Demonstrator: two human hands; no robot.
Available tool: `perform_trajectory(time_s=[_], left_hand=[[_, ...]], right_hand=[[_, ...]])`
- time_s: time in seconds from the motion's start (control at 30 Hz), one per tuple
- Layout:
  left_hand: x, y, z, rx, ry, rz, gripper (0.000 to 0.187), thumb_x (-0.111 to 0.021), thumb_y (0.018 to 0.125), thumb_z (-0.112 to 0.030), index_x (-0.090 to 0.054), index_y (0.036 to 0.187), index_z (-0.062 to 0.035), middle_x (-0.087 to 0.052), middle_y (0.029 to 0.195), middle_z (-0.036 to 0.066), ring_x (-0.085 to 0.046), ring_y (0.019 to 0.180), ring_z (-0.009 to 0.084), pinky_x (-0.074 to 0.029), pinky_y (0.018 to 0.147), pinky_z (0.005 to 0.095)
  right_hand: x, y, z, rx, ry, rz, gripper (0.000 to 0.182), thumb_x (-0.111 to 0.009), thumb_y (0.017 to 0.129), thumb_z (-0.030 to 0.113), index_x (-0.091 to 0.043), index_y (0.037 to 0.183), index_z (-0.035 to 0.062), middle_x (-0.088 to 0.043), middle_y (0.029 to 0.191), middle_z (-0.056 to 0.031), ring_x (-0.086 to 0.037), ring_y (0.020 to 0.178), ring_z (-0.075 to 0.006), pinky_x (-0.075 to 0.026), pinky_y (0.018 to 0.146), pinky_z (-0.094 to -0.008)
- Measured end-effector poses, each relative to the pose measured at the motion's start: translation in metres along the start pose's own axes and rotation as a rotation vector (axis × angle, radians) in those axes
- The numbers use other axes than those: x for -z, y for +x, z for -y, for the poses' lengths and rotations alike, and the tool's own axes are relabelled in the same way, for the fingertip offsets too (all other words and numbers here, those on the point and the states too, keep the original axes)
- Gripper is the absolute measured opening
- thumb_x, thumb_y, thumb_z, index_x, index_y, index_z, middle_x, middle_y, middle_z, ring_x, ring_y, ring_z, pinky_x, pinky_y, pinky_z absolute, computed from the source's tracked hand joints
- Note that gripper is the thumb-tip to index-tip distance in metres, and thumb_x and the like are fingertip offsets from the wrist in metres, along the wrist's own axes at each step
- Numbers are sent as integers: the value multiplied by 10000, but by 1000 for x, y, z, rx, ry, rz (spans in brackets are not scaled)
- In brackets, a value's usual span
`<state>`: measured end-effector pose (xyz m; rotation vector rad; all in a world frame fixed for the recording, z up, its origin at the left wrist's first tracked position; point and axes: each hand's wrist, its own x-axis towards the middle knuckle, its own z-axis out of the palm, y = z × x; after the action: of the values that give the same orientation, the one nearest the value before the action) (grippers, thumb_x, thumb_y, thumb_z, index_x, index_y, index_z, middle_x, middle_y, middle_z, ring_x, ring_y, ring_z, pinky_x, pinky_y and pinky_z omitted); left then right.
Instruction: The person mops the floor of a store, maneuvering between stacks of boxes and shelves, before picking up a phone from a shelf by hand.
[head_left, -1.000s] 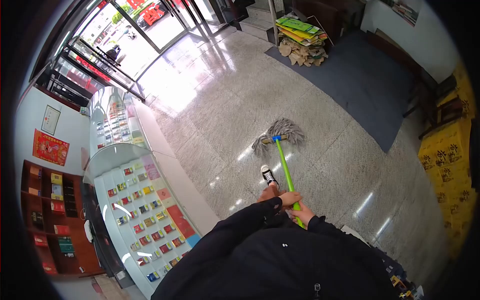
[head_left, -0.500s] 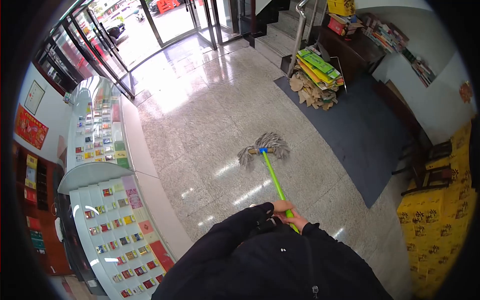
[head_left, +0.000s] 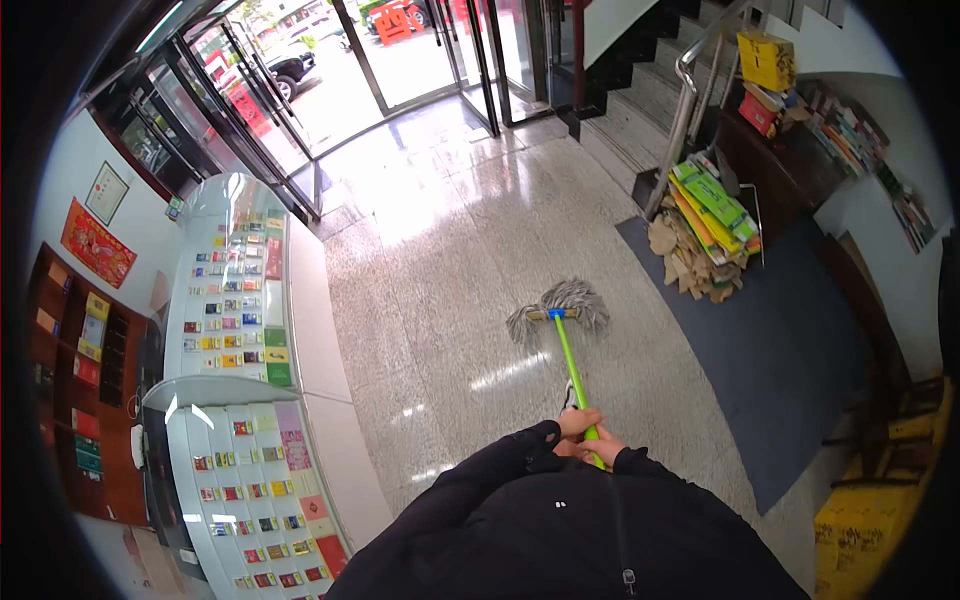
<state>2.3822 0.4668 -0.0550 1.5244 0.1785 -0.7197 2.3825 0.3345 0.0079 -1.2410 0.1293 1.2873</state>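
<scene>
Both my hands are wrapped round the bright green handle of a mop (head_left: 573, 372), close to my chest. My left hand (head_left: 577, 422) grips it a little farther up the pole, and my right hand (head_left: 604, 447) holds it just below, nearer my jacket. At the far end, the grey string mop head (head_left: 575, 298) lies spread on the speckled stone floor (head_left: 440, 290), joined by a blue connector. Part of a shoe (head_left: 570, 393) shows beside the handle.
A curved glass display counter (head_left: 232, 392) with small packets runs along the left. Glass doors (head_left: 400, 60) stand ahead, stairs (head_left: 640, 105) beyond on the right. A dark mat (head_left: 740, 380) bears stacked flattened cardboard (head_left: 690, 260). Yellow boxes (head_left: 870, 540) stand at lower right.
My view has tilted up and turned left, so the doors, stairs and cardboard show lower and farther right. My hands stay on the mop handle. A shoe has come into sight.
</scene>
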Motion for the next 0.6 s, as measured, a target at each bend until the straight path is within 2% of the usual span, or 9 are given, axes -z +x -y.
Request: perform_trajectory(time_s=[0.07,0.17,0.2,0.23,0.33,0.37,0.43,0.6], left_hand=[[46,13,-53,140,57,-11,293,-395,849,-351,-500,954,-98,-523,756,61,-527,687,158,-441,540,305],[102,71,-70,213,-14,-25,312,-398,851,-364,-495,979,-97,-521,758,69,-525,655,156,-441,493,312],[114,95,-65,256,-260,-12,287,-372,871,-315,-485,1004,-88,-513,826,86,-541,713,192,-462,570,314],[135,113,-56,263,-267,-22,287,-372,871,-315,-485,1004,-88,-513,826,86,-541,713,192,-462,570,314],[176,133,-61,-203,596,-26,261,-319,892,-219,-473,1043,-72,-476,972,75,-524,879,270,-425,770,310],[181,134,-66,-194,579,-35,261,-319,892,-219,-473,1043,-72,-476,972,75,-524,879,270,-425,770,310],[204,143,-89,-14,222,-120,267,-331,892,-255,-482,1010,-69,-484,945,72,-530,846,265,-425,754,322],[274,181,-113,-32,166,-118,268,-383,879,-321,-484,931,-78,-504,826,81,-543,768,242,-444,653,330]], right_hand=[[19,44,45,-133,108,146,441,-485,761,-38,-322,1147,99,-526,789,-81,-490,509,-122,-406,431,-225],[26,89,114,-140,76,113,445,-487,762,-30,-316,1155,92,-521,739,-91,-487,478,-142,-408,415,-235],[22,93,143,-190,55,59,447,-481,761,-34,-318,1158,93,-502,701,-89,-491,483,-160,-416,423,-250],[25,108,157,-200,53,70,447,-481,761,-34,-318,1158,93,-502,701,-89,-491,483,-160,-416,423,-250],[31,141,186,-212,35,67,472,-486,752,-56,-308,1147,132,-452,677,-50,-447,473,-124,-384,409,-231],[33,150,196,-215,14,89,500,-493,749,-53,-297,1167,139,-459,694,-49,-451,476,-123,-387,411,-232],[34,175,229,-199,-34,134,556,-507,742,-48,-275,1206,154,-475,728,-48,-461,482,-122,-392,415,-235],[33,229,287,-187,-90,128,528,-492,756,-27,-287,1215,135,-495,755,-50,-446,475,-107,-383,421,-221]])
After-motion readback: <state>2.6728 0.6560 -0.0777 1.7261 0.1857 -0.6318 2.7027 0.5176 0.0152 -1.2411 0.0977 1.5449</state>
